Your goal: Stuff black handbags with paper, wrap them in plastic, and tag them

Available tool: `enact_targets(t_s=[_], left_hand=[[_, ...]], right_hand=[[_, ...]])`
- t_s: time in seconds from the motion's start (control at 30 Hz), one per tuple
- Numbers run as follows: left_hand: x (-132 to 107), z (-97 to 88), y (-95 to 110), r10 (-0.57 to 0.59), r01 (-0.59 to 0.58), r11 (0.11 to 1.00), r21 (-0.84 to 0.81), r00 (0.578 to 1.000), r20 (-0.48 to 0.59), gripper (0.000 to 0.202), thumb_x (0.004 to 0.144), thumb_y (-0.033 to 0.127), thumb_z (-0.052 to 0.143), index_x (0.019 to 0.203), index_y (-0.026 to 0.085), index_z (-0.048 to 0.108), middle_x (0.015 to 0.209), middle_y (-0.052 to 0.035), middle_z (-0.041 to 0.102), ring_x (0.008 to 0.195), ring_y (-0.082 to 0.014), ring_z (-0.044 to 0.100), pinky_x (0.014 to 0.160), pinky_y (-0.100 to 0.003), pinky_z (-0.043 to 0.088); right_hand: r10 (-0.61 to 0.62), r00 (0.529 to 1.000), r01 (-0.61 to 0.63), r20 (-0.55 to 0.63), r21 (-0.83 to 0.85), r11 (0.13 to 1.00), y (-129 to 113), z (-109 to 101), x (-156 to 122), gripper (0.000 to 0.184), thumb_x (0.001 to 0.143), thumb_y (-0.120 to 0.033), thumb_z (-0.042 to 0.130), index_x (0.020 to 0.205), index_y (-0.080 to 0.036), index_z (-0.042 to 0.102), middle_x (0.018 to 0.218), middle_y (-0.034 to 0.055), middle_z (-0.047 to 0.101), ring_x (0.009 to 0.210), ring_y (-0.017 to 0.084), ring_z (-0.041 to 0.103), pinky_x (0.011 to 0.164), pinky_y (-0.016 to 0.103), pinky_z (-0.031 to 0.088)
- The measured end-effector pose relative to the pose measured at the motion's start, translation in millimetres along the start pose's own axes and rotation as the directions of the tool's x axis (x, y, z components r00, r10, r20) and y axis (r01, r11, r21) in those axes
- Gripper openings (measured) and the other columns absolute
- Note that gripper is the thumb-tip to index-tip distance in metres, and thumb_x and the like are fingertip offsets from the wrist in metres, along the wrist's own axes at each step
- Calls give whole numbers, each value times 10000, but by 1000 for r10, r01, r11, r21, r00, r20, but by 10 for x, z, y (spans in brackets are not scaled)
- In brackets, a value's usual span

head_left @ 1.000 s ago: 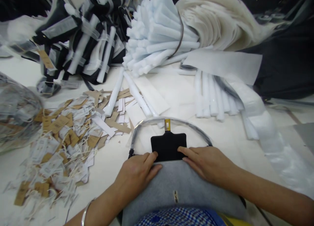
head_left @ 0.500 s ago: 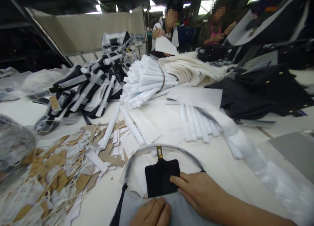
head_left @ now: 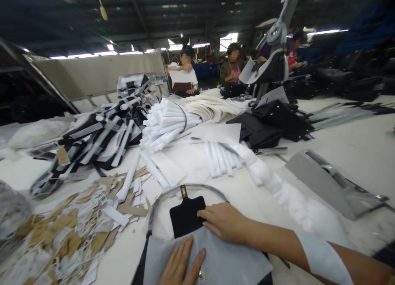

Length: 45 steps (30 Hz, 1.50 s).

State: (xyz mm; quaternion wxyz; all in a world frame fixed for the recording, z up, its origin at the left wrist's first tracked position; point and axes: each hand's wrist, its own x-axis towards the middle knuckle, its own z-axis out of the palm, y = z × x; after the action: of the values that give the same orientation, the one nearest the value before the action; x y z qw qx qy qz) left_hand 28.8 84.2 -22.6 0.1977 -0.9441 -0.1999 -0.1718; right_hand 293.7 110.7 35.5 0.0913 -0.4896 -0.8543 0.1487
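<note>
A bag lies before me on the table, its front covered by a light grey sheet. Its plastic-wrapped handle arches away from me. Inside that arch a black flap with a gold metal clasp plate extends past the sheet's upper edge. My left hand rests flat on the sheet, fingers spread, near a small metal fitting. With bent fingers, my right hand grips the flap's right edge; the fingertips underneath are partly hidden.
Paper tags with strings are heaped at left. Behind lie wrapped straps, bundled white foam tubes and black bags. Crumpled white wrap and a grey panel are at right. Co-workers are across the table.
My left hand has gone from curled to spread flat on the grey sheet. My right hand stays at the flap. The view has shifted upward and right, showing more of the room.
</note>
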Motion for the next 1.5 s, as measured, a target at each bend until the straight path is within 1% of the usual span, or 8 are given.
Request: enact_targets(t_s=[0.1,0.33,0.53,0.67,0.8,1.0,1.23,1.5], left_hand=[[72,-200,-10,-8,12,998,-61,998,60,748,880,646,524,1478,208,427,1366,-149,605,1235,-259,585,943,-318,533],[143,-458,134,-163,254,926,-280,937,310,781,843,607,614,1505,283,357,1557,-170,366,1386,-331,434,1046,-476,475],[132,-463,157,-211,383,836,-393,885,415,739,870,588,595,1505,299,351,1593,-165,289,1434,-353,346,1124,-545,376],[115,-471,165,-235,407,801,-440,889,394,735,870,620,573,1502,315,354,1605,-140,275,1438,-344,341,1143,-543,350],[94,-464,179,-262,421,769,-481,894,364,725,876,656,529,1494,310,373,1605,-132,282,1457,-323,308,1161,-533,323],[96,-446,180,-273,434,747,-503,891,362,738,870,680,513,1490,303,380,1597,-140,301,1457,-324,307,1163,-526,320],[107,-426,169,-283,438,732,-522,892,352,730,875,688,492,1475,281,408,1585,-151,324,1452,-329,313,1166,-514,306],[130,-473,170,-296,415,755,-508,907,300,706,867,657,540,1438,250,461,1545,-148,386,1405,-338,380,1142,-507,327]], right_hand=[[-11,997,16,-79,59,998,29,33,-31,296,966,-305,500,1213,-179,601,1067,88,691,982,224,649,843,324,499],[-4,965,72,-262,250,966,178,-220,126,233,946,-293,571,1130,-194,675,1103,83,716,1026,203,657,932,327,493],[187,957,-147,-221,185,972,243,-439,1078,260,961,-274,535,1157,-157,662,1133,97,709,1010,194,665,911,300,499],[312,941,-300,-132,105,948,130,-363,1801,491,916,-402,631,1329,-151,546,1270,149,628,1127,255,613,979,401,475],[380,923,-378,-67,41,925,-1,-277,2111,517,929,-471,598,1341,-166,527,1316,140,577,1139,275,592,965,490,475],[269,957,-268,-110,18,963,8,-369,1730,353,984,-404,487,1115,-154,700,1123,135,705,1089,259,626,925,340,455],[152,986,-146,-62,100,984,-152,-359,1008,205,859,-175,674,1055,-206,725,997,13,763,919,164,703,841,242,507],[-52,930,113,-364,150,982,-672,-460,152,169,903,-180,644,1043,-225,728,1032,8,767,929,182,730,865,274,561]])
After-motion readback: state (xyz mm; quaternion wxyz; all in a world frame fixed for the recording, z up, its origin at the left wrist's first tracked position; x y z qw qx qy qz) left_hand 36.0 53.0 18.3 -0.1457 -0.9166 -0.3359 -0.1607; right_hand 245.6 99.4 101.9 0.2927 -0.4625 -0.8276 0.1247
